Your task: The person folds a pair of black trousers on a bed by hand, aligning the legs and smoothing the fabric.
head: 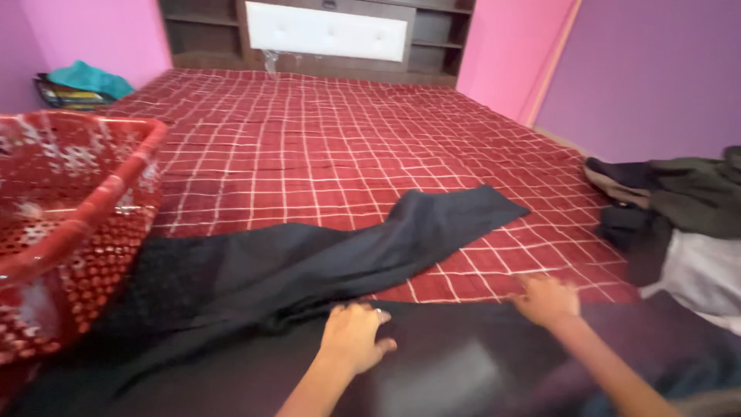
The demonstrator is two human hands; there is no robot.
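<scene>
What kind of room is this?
Most likely a bedroom: a wide bed with a red checked bedspread, a dark wooden headboard with a white padded panel, and pink walls.

We see room evenly bright, soft daylight, source not visible. Shadows faint, only weak one under dark garment (309, 266). We note motion blur on right hand (546, 300), red laundry basket (73, 224) smeared at left edge. White headboard panel (328, 32) glares slightly. Our view bends at edges; clothes pile (679, 224) soft at right.
</scene>
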